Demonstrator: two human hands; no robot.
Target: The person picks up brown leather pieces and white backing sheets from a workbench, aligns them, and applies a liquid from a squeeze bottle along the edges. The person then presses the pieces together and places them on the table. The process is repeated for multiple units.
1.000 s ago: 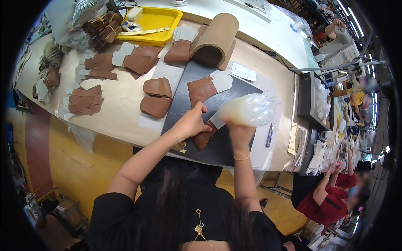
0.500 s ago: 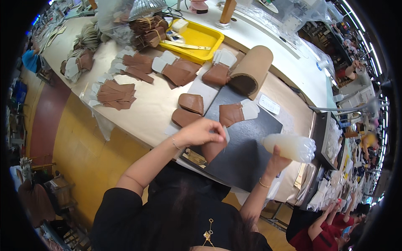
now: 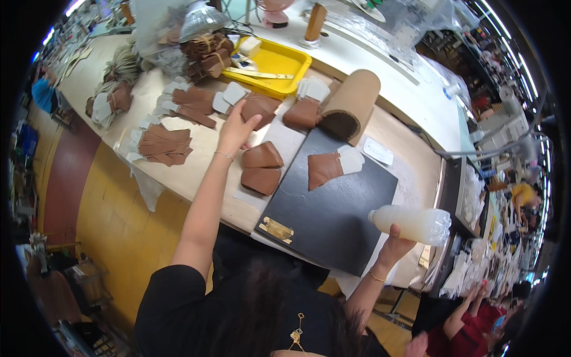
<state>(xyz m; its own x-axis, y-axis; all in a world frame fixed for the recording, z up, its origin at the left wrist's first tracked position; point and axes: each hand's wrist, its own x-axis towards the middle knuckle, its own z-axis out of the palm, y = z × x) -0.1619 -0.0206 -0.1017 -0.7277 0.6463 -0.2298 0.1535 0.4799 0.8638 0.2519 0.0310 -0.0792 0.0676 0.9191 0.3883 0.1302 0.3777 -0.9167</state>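
My left hand (image 3: 237,130) reaches over the table with its fingers apart, at the near edge of a pile of brown leather pieces (image 3: 262,108) with pale grey tabs. Whether a fingertip grips a piece is too small to tell. In my right hand (image 3: 395,247) lies a clear plastic bottle (image 3: 410,224) of cloudy whitish liquid, tilted on its side above the table's right part. One brown leather piece with grey tabs (image 3: 325,170) rests on the black board (image 3: 333,220). Two more brown leather pieces (image 3: 260,180) lie left of the board.
Fanned brown strips (image 3: 163,144) and another leather stack (image 3: 193,102) lie to the left. Behind are a yellow tray (image 3: 285,62) and bundled leather pieces (image 3: 208,56). A curved brown block (image 3: 357,98) stands at the board's far edge, beside a white label card (image 3: 378,151).
My left hand has moved away from the board's near edge to the far leather pile. The brown piece it held there is no longer in it. My right hand still holds the bottle, slightly lower.
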